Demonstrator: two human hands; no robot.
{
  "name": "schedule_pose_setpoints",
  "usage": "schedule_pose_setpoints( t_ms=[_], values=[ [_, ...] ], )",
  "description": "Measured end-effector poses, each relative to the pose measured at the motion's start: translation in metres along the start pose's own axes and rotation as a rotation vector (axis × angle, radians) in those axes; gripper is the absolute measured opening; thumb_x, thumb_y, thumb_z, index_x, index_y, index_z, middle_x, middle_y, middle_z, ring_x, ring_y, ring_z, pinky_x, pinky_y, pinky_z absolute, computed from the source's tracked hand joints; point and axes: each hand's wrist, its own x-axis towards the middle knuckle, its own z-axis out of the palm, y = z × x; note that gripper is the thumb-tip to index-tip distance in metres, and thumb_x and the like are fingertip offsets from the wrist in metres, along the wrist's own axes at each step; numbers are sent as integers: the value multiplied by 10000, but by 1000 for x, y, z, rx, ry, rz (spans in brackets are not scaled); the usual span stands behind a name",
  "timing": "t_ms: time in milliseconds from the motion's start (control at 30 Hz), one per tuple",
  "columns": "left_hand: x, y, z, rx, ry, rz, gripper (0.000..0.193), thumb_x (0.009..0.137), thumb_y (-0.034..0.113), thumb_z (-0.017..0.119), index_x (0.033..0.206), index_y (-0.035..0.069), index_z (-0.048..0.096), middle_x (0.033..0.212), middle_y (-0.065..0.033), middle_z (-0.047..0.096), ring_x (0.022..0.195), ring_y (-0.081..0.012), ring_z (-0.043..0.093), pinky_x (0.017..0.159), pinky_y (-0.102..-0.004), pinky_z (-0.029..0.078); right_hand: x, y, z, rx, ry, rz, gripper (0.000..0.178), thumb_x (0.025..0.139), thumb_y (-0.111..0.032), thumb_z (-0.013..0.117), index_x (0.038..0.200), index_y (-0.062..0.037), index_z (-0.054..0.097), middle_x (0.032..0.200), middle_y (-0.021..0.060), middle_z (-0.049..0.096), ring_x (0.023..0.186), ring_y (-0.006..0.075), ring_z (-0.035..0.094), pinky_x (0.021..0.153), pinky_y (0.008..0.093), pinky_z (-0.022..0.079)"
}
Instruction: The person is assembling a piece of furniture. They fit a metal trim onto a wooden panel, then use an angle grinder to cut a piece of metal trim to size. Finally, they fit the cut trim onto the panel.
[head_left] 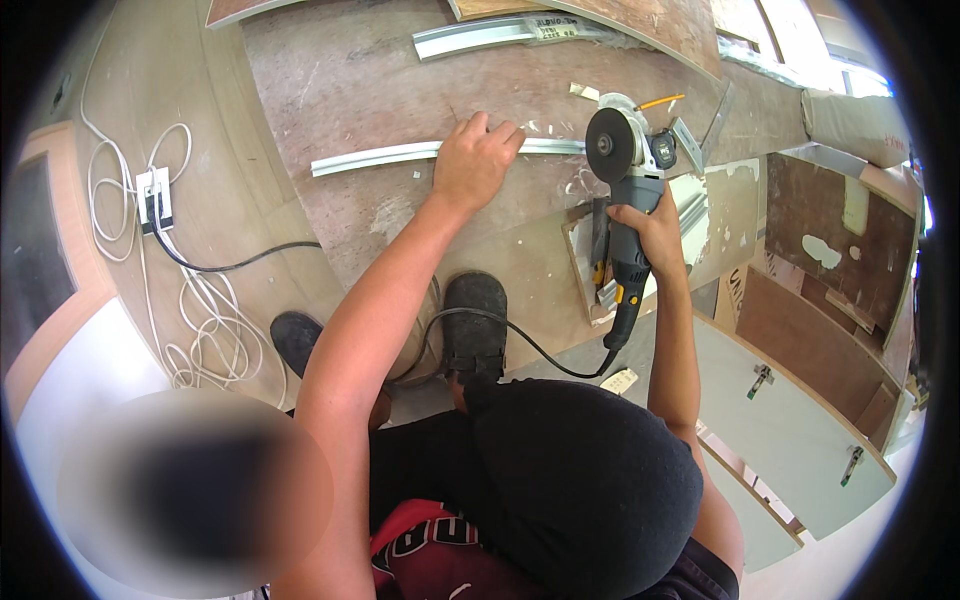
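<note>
A long, narrow silvery-white metal strip [375, 158] lies across a brown board [330, 60]. My left hand [474, 160] is closed over the strip near its middle, with the fingers curled down around it. In my right hand [655, 235] is a grey and black angle grinder [628, 260], gripped around its body. The grinder's dark round disc [606, 146] is at the strip's right end. Whether disc and strip touch, I cannot tell. A black cord runs from the grinder's rear past my shoe.
To the left, a white extension cord [195, 330] lies coiled beside a socket block [154, 198]. Another metal profile [480, 38] lies at the far side. A yellow pencil [661, 101] rests beyond the grinder. At the right are a shallow tray [590, 290] and panels with hinges [761, 381].
</note>
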Motion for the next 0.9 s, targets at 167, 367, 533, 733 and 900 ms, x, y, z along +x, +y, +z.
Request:
schedule_pose_setpoints(
  t_ms=[167, 367, 533, 733, 900],
  values=[
    [0, -2, -1, -7, -8, 6, 240, 867, 87, 680, 1041, 162, 828, 943, 34, 693, 881, -218, 636, 784, -366, 589, -1, -4, 1, -3, 3, 2, 699, 730, -141, 900, 1310, 41, 556, 1107, 151, 708, 938, 246, 712, 827, 378, 591],
    [-2, -5, 0, 4, -13, 9, 253, 869, 89, 684, 1060, 162, 833, 965, 40, 703, 877, -220, 630, 794, -361, 590, -1, -7, 5, 2, 4, 8, 703, 732, -137, 900, 1317, 41, 553, 1108, 157, 709, 930, 250, 716, 830, 381, 595],
    [-2, -3, 0, 16, -16, 13, 267, 869, 87, 691, 1078, 164, 838, 978, 44, 712, 879, -215, 631, 786, -354, 596, -1, -6, 4, 19, 0, -16, 724, 731, -136, 897, 1335, 48, 543, 1114, 165, 710, 936, 252, 719, 837, 380, 596],
    [-2, -1, 2, 18, -3, 10, 260, 874, 80, 702, 1076, 160, 845, 969, 44, 716, 875, -209, 636, 771, -347, 606, -2, -4, 2, -14, 13, -16, 720, 733, -148, 897, 1328, 48, 543, 1104, 163, 712, 920, 255, 719, 834, 379, 596],
    [-2, -3, 2, 27, -7, 14, 248, 877, 77, 704, 1064, 153, 848, 966, 40, 724, 871, -208, 639, 772, -348, 608, -4, -6, 4, -3, 8, -6, 709, 734, -153, 895, 1319, 48, 548, 1098, 159, 713, 917, 255, 718, 831, 378, 595]
  ],
)
